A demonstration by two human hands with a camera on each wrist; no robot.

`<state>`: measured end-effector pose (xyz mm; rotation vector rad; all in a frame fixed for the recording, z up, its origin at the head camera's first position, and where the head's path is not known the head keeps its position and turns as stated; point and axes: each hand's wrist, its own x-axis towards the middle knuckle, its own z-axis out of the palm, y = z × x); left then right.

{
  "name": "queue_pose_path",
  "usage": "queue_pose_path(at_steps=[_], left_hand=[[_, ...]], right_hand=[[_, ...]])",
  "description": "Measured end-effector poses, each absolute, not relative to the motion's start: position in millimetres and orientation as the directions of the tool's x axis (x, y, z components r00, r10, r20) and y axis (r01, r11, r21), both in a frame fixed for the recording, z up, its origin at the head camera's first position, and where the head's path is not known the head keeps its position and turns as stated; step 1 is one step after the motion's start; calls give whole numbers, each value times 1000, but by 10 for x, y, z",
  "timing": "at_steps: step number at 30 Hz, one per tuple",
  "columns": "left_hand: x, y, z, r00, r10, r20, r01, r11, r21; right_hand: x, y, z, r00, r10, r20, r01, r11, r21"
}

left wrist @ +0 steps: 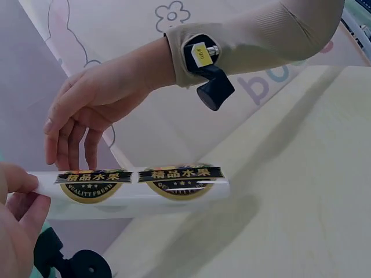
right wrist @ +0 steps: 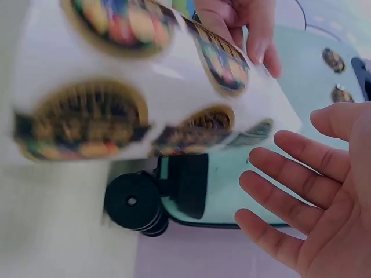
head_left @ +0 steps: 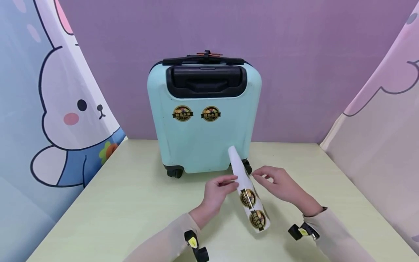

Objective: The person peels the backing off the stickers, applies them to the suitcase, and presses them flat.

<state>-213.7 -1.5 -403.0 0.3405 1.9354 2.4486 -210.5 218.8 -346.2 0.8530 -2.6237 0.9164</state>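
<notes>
A sheet of round black-and-gold stickers (head_left: 240, 173), curled into a loose tube, slants above the table in front of the suitcase. My left hand (head_left: 216, 194) pinches its left side between thumb and fingers, which also shows in the left wrist view. On the other side, my right hand (head_left: 283, 185) hovers close to the sheet's edge. Seen from the right wrist, the fingers (right wrist: 290, 185) are spread, with nothing between them and the thumb. A pale turquoise suitcase (head_left: 206, 142) stands upright behind, with two matching stickers, left (head_left: 183, 113) and right (head_left: 211, 114), on its upper part.
The suitcase has a black handle recess (head_left: 207, 80) and dark caster wheels (head_left: 175, 171) standing on the light table (head_left: 137, 211). A purple backdrop (head_left: 294, 72) rises behind it. Printed cartoon curtains hang at the left (head_left: 65, 109) and right (head_left: 386, 145).
</notes>
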Motion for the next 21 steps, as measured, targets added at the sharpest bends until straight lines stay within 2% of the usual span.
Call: queue_pose_path(at_steps=[5,11,21], left_hand=[[-2139,-42,-3934,-970,114,215,174,-291,941],[-2129,-92,-3851,-976,68,205,176,-303,937],[-2089,-139,-3732,-964,42,262,227,-381,897]], right_hand=[[-2011,2096,-3406,-718,-478,506,-683,623,-380],[-1908,1954,-3382,-646,-440,624,-716,632,-295],[-1846,1757,-3420,-591,-409,696,-736,627,-256]])
